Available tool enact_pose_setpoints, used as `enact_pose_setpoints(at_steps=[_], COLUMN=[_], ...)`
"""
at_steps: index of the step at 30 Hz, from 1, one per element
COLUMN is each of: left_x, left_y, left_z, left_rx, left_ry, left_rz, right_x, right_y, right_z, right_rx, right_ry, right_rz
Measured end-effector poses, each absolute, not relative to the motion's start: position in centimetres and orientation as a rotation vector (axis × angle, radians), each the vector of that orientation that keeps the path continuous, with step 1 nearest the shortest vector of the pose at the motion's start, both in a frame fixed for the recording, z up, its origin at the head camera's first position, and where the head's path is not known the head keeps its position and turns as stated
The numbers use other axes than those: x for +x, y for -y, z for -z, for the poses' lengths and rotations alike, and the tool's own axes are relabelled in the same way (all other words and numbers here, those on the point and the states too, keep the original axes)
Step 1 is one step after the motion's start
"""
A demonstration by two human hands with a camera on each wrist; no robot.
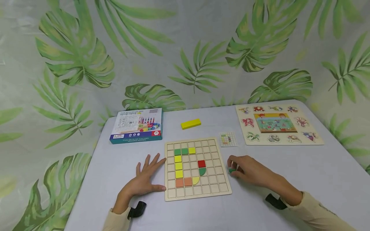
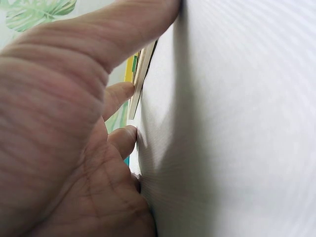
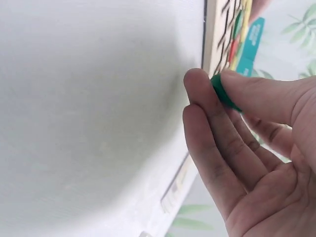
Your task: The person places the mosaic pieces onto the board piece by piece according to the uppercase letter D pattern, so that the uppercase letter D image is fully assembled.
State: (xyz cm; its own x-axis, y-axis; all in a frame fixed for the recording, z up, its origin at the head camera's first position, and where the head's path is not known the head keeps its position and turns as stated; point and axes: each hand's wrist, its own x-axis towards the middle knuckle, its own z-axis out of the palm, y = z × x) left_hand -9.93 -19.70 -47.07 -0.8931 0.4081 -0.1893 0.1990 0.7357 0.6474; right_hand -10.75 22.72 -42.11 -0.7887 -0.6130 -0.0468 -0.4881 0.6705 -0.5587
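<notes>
A square wooden grid board [image 1: 214, 184] lies mid-table, with green, yellow, orange and red tiles in some of its cells. Among them are a red square [image 1: 201, 164], a green rounded tile [image 1: 202, 172] just under it and a yellow rounded tile [image 1: 196, 180]. My left hand [image 1: 142, 183] rests on the cloth with fingers spread, thumb and a fingertip touching the board's left edge. Just off the right edge, my right hand [image 1: 250, 170] pinches a small green tile [image 3: 224, 93] between thumb and fingers. Its full shape is hidden by the fingers.
A small printed pattern card [image 1: 228, 139] lies beyond the board's upper right corner. Behind the board is a yellow block [image 1: 191, 124]. A boxed bead set [image 1: 137, 125] stands back left, and a sea-animal puzzle board [image 1: 277, 138] lies back right.
</notes>
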Motion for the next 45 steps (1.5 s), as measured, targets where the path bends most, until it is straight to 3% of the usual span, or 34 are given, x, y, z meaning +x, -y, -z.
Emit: enact_pose_setpoints(at_steps=[8,27,45], left_x=[-10.0,-9.8,-9.8], left_y=[19.6,19.4,19.5], left_z=[47.0,46.9,46.9], left_rx=[0.472,0.465,0.469], left_ry=[-2.613,-2.622,-2.626], left_rz=[-0.923,-0.917,-0.913], right_x=[-11.5,-14.2,-17.4], right_y=[-22.0,-18.1,-13.3], right_z=[41.8,42.0,44.0], right_rx=[-0.977,-0.849,-0.894], right_ry=[-2.659,-2.505,-2.641], right_rz=[0.889,1.320,1.047])
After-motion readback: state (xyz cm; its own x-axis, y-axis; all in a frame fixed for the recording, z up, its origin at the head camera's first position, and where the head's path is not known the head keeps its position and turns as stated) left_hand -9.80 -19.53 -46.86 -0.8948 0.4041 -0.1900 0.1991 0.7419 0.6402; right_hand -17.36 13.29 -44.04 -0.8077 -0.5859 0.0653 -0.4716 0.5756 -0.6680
